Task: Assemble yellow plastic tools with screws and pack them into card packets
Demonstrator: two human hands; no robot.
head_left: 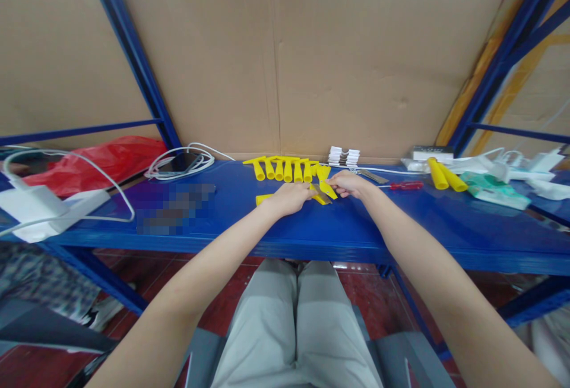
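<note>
My left hand [291, 198] is closed around a yellow-handled scraper [263, 199] lying low over the blue table. The tube end of its handle sticks out to the left, and a flat metal blade [324, 195] shows at its right end. My right hand [348, 184] pinches a flat yellow plastic piece [328, 191] right beside that blade. Whether the piece is joined to the scraper I cannot tell. Just behind my hands stands a row of several yellow tube-handled pieces [287, 171], their round ends towards me.
White stacked packets [344, 156] stand by the cardboard wall [356, 67]. Rightward lie a red screwdriver [406, 186], two yellow tubes [445, 175] and a green-white pack [494, 190]. On the left are a coiled white cable [178, 165], a red bag [102, 165] and white chargers [33, 210].
</note>
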